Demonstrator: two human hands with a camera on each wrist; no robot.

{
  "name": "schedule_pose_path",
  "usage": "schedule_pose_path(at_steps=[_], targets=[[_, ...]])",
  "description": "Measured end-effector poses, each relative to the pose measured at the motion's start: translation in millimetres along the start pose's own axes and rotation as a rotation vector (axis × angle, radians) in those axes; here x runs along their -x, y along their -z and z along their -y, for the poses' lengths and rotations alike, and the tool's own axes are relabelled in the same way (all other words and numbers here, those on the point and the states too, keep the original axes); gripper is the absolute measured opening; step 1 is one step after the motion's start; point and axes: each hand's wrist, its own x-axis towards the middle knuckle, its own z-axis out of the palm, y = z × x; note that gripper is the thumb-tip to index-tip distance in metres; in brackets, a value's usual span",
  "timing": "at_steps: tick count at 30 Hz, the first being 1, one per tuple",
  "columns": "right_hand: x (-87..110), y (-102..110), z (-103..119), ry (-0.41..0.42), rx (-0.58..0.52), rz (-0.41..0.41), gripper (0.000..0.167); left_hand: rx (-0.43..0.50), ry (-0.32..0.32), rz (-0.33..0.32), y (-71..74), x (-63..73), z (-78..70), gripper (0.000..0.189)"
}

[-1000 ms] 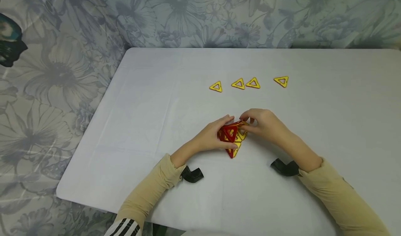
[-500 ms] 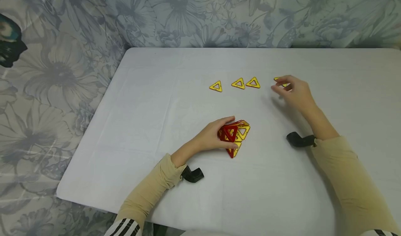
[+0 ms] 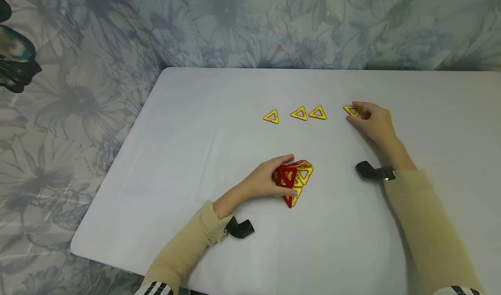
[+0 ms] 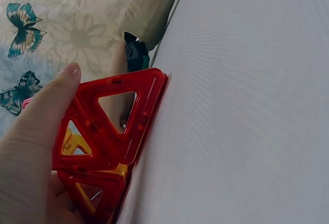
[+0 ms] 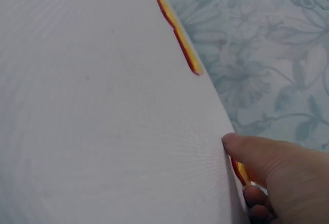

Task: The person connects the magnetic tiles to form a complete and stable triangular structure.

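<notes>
My left hand [image 3: 266,179] holds a built shape of red and yellow triangular magnetic tiles [image 3: 309,173] on the white table, thumb on the near side and fingers on the far side. In the left wrist view, red tiles [image 4: 147,90] face the camera and a bit of yellow shows through their openings. Farther back on the right, my right hand [image 3: 375,123] pinches a single yellow triangular magnetic tile [image 3: 348,108] between thumb and fingers. The right wrist view shows that tile's red and yellow edge [image 5: 238,171], partly hidden by the hand.
Three more yellow triangular tiles lie in a loose row to the left of the right hand: a lone one [image 3: 272,121] and a close pair, its left tile [image 3: 299,118] beside its right tile [image 3: 318,117]. Flowered wall covering [image 3: 225,25] stands behind the table [image 3: 188,125].
My right hand has left the built shape, moved back and right to the far-right yellow tile, and now pinches it. The left hand keeps its hold; the head view has tilted slightly.
</notes>
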Motion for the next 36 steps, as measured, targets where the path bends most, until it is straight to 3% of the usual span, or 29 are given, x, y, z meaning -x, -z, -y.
schedule_pose_path(at_steps=[12, 22, 27, 32, 36], targets=[[5.1, -2.5, -0.5, -0.021, -0.019, -0.092, 0.035, 0.004, -0.018, -0.029, -1.5, 2.7, 0.4, 0.089], [4.3, -4.9, -1.6, -0.048, -0.002, -0.120, 0.039, -0.014, -0.023, -0.025, -0.4, 1.1, 0.3, 0.091], [5.7, -3.8, -2.9, -0.007, 0.002, -0.135, 0.036, 0.008, -0.006, 0.027, 2.8, 1.7, 2.6, 0.092], [14.5, -1.1, -0.7, -0.050, -0.040, -0.129, 0.032, 0.017, -0.042, 0.075, 7.4, 1.6, 8.0, 0.095], [23.0, 2.5, 8.2, -0.077, -0.046, -0.078, 0.030, -0.008, -0.061, 0.089, 9.7, 2.8, 9.2, 0.096]])
